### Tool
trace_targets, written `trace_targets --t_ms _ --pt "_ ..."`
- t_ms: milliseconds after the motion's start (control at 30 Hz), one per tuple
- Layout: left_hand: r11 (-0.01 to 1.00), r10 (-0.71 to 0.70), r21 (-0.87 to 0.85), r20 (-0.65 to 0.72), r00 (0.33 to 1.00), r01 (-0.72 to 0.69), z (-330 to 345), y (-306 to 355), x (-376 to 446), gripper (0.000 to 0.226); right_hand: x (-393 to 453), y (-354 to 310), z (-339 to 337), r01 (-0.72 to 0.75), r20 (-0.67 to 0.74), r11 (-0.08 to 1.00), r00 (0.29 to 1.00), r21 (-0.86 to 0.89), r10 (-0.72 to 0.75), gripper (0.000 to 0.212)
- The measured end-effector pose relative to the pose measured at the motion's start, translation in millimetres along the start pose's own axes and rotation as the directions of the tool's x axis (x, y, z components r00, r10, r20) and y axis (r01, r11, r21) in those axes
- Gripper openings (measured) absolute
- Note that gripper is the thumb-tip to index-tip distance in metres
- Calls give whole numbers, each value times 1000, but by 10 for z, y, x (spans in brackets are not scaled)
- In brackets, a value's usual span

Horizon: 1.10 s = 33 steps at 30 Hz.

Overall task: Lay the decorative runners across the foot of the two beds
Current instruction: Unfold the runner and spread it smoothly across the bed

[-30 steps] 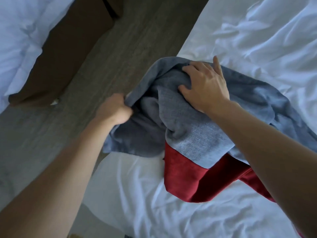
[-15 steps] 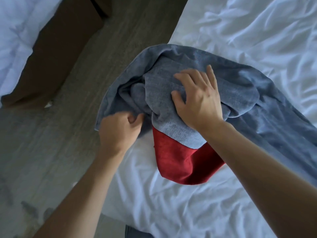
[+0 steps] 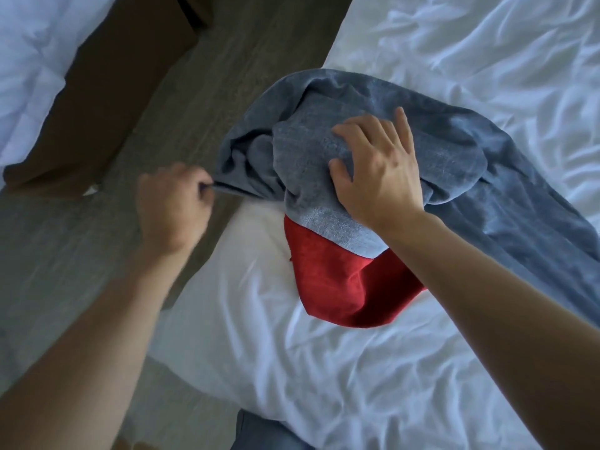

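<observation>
A rumpled white bed carries the bunched runner, trailing toward four o'clock. The left hand pinches its nine-o'clock edge; the right hand clutches the middle folds.

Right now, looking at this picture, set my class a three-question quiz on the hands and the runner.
1. True or false: the runner lies flat and smooth on the bed.
2. Which hand pinches the runner's edge out over the floor? A left hand, B right hand
3. Fill in: under the grey fold shows a ___ panel.

Key: 1 false, it is bunched; 2 A; 3 red.
</observation>
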<state>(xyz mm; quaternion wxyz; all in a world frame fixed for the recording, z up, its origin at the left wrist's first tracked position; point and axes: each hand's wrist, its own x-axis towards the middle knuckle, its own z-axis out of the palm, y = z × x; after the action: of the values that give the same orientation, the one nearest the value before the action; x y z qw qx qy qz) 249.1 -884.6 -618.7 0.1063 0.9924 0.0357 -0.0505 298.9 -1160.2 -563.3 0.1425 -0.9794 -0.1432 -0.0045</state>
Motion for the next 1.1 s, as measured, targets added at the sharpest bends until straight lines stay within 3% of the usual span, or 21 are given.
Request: trace_targets --t_ms 67,133,233,267,333,400,433,533,633,700,867,933,1000,1100 --pt "991 -132 -12 -62 989 131 -65 -214 118 12 -8 -55 -16 12 -41 1000 999 22 -11 32" --pt "966 -245 -89 -28 969 241 -40 -215 95 21 -35 -187 0 88 -54 994 995 63 -85 35" --pt "945 -232 -149 321 918 290 128 96 -136 41 -144 -407 113 271 82 960 958 63 -276 39" --pt "932 -204 -211 371 906 296 195 236 -218 43 -181 -439 158 302 165 953 939 32 -303 39" --pt "898 -185 -325 333 925 297 292 505 -306 38 -203 -402 224 305 254 952 924 -36 -286 35" --pt "824 -246 -429 317 916 370 354 714 -289 38 -163 -314 277 282 245 955 936 -94 -253 26" --pt "707 -323 -534 339 884 463 374 775 -246 38 -142 -284 301 272 225 956 944 -114 -241 23" --pt "178 -493 -756 485 722 630 363 889 -71 32 -87 -262 353 242 111 963 967 -114 -230 17" --pt "-41 -504 -752 584 637 657 283 928 124 23 -34 -292 359 211 -13 975 977 -71 -212 16" --pt "-137 -552 -780 572 607 610 194 871 321 43 33 -294 328 169 -58 985 983 -42 -172 15" --pt "-55 -732 -844 398 553 534 34 416 633 28 228 -145 261 13 -76 1000 997 -24 -15 16" --pt "33 -685 -809 410 602 587 114 374 523 24 241 -84 282 -5 -29 999 1000 -45 3 16" --pt "120 -572 -701 529 626 703 250 503 364 27 217 -71 320 1 21 998 1000 -64 0 19" --pt "22 -456 -701 628 631 713 379 754 262 36 154 -70 380 29 46 997 999 -65 -26 18"
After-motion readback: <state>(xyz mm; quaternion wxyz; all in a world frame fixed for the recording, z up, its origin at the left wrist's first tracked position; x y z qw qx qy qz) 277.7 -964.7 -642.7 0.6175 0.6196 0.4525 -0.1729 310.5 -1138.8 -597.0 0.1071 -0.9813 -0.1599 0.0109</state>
